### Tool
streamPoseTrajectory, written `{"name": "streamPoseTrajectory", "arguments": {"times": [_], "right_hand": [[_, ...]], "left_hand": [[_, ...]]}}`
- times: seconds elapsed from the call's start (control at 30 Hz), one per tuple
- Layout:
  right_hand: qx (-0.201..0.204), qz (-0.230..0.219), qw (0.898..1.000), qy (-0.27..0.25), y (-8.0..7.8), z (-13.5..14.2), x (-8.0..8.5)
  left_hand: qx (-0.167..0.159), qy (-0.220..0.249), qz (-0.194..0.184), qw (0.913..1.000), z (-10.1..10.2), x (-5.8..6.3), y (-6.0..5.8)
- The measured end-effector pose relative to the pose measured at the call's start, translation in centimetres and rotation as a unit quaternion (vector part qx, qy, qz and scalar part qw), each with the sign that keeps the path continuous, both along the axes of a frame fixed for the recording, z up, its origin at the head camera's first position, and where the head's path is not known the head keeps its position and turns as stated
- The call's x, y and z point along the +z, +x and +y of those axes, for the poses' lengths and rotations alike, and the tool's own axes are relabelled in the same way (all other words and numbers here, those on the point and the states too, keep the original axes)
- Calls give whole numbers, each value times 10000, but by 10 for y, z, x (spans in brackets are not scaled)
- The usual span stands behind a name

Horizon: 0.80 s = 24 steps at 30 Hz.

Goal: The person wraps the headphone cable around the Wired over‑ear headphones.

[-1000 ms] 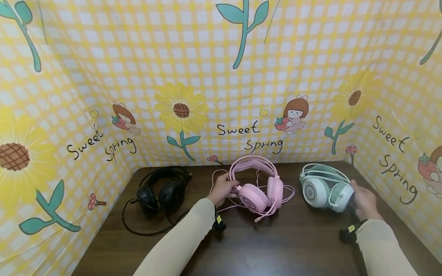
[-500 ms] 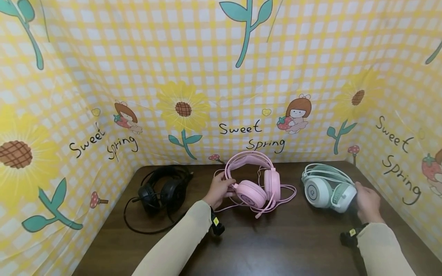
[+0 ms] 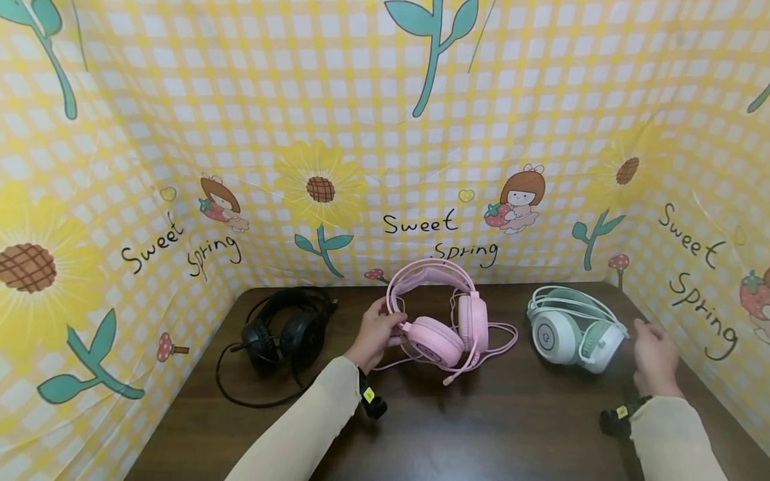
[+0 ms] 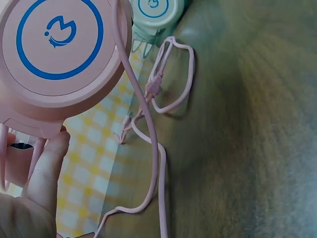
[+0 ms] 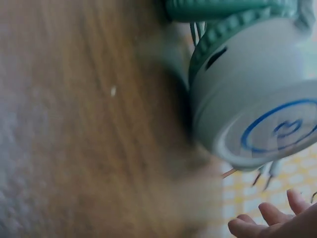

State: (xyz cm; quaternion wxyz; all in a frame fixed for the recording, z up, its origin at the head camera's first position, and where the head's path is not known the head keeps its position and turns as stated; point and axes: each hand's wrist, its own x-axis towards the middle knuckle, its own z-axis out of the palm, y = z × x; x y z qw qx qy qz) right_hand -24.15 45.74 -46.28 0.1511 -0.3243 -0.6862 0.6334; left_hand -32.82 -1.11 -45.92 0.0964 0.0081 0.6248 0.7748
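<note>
My left hand grips a pink headset by the band just above its left ear cup, thumb and fingers on either side. In the left wrist view, the thumb presses at the lower edge of the pink ear cup. The headset stands tilted with its headband up and its microphone stalk pointing down to the front. Beside the mint-and-white headset at the right is my right hand, holding nothing. The right wrist view shows its fingers loosely spread, apart from the white ear cup.
A black headset with a looped cable lies at the left of the dark wooden table. The pink cable trails over the tabletop. A yellow checked cloth rises behind and on both sides.
My right hand has let go of the mint headset and moved right, off it. My left hand has lifted the pink headset's left side slightly and shifted it a little left.
</note>
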Motion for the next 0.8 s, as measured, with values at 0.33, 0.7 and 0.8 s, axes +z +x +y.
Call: {"name": "streamPoseTrajectory", "arguments": {"times": [0.33,0.7,0.8], "right_hand": [[3,577,9974,425,0,-40,34],[283,1135,9872,1087,-4,-91,49],[471,1352,9823,1211,-5,-104,51]], "left_hand": [[266,376,126,9989,-8,10,15],[623,1013,229,9926,-13,20,33],[649,1041,291,9920,-15,24,37]]}}
